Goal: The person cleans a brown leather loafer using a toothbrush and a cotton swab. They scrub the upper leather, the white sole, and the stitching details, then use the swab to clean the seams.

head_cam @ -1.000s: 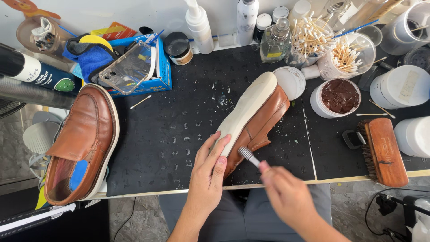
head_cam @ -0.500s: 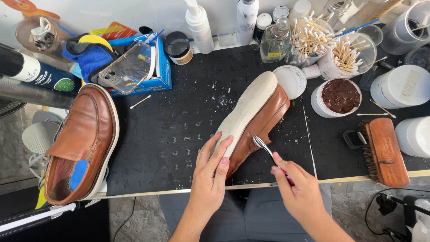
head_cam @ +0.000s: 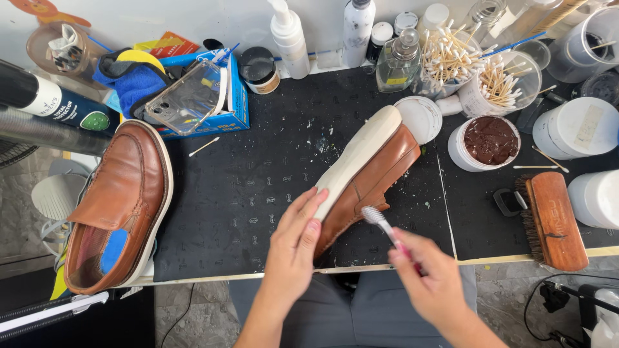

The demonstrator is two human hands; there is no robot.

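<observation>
A brown leather shoe (head_cam: 377, 177) with a cream sole lies on its side on the black mat (head_cam: 258, 193), sole facing left. My left hand (head_cam: 293, 248) presses flat against the heel end of the sole. My right hand (head_cam: 432, 280) grips a small toothbrush (head_cam: 380, 222) with a pink handle. Its bristle head touches the brown leather near the heel. A second brown shoe (head_cam: 119, 206) stands upright at the mat's left edge, with a blue insole patch visible inside.
An open tub of brown polish (head_cam: 488, 142), a wooden brush (head_cam: 553, 219), white lidded tubs (head_cam: 577, 129), cups of cotton swabs (head_cam: 471, 71), bottles (head_cam: 396, 58) and a blue box with a clear phone case (head_cam: 193, 96) crowd the back and right. A loose swab (head_cam: 203, 147) lies on the mat.
My right hand has shifted the toothbrush along the shoe's heel area, first right, then back down toward me. My left hand stays on the sole and the shoe has not moved.
</observation>
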